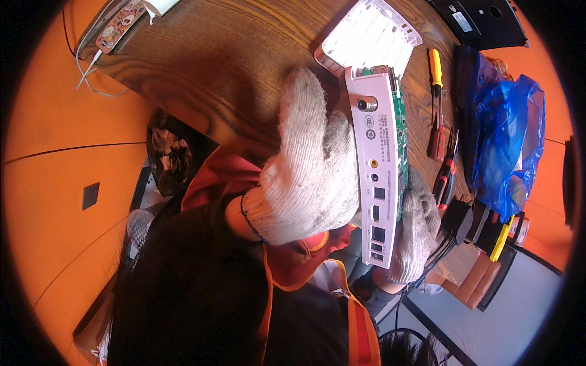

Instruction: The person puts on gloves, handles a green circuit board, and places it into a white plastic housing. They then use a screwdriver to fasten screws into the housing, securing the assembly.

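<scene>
Both hands wear whitish knitted work gloves. They hold a white set-top box shell point(377, 158) on end, its port side facing me, with a row of round and square sockets. A green circuit board point(400, 122) shows along its right edge. My left hand point(308, 171) grips the shell from the left, its upper fingers reaching up beside it. On the other side my right hand point(416, 229) is closed around the lower right part, its fingertips partly hidden by the box. Beyond the box, a white vented cover point(372, 33) lies on the wooden table.
A yellow-handled screwdriver point(435, 67), a red-handled screwdriver point(436, 143) and red-black pliers point(447, 180) lie to the right. Beside them sits a blue plastic bag point(513, 140). A black panel point(485, 21) is at the far right, a power strip point(119, 27) at the far left.
</scene>
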The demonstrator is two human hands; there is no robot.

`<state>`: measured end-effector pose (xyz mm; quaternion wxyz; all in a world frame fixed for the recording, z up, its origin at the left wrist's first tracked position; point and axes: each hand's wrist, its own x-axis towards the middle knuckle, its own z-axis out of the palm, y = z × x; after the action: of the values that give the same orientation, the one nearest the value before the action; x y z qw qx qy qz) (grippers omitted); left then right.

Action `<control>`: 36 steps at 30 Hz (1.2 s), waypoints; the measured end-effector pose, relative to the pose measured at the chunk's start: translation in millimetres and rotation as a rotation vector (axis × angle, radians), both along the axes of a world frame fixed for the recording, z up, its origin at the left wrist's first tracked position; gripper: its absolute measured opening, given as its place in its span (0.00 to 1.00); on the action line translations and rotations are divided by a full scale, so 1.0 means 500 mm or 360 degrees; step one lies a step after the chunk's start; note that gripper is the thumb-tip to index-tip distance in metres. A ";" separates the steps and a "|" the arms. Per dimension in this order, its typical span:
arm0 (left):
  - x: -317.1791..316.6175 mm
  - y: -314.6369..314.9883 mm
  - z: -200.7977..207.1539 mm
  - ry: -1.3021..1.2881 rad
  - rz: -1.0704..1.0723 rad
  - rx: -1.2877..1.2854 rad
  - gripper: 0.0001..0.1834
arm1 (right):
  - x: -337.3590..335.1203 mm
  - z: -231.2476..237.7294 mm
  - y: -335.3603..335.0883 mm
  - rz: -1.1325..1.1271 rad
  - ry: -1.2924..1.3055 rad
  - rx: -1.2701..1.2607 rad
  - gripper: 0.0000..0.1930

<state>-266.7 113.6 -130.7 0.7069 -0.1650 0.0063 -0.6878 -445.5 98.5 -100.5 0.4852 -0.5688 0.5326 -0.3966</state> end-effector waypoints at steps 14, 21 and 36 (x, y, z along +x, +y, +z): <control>0.039 0.026 0.047 -0.0747 0.0057 0.0821 0.54 | -0.010 -0.007 0.001 0.0044 -0.0002 -0.0033 0.20; 0.033 0.036 0.058 -0.0438 -0.0016 0.0478 0.51 | -0.010 -0.013 -0.010 -0.0068 -0.0440 0.0204 0.19; 0.123 0.018 0.041 -0.2219 0.0558 0.0336 0.24 | -0.050 0.040 -0.091 0.0046 0.0066 -0.0839 0.28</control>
<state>-205.2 122.5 -110.2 0.6585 0.3823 -0.4059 -0.5055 -470.4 53.0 -80.7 0.3149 -0.6911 0.4125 -0.5031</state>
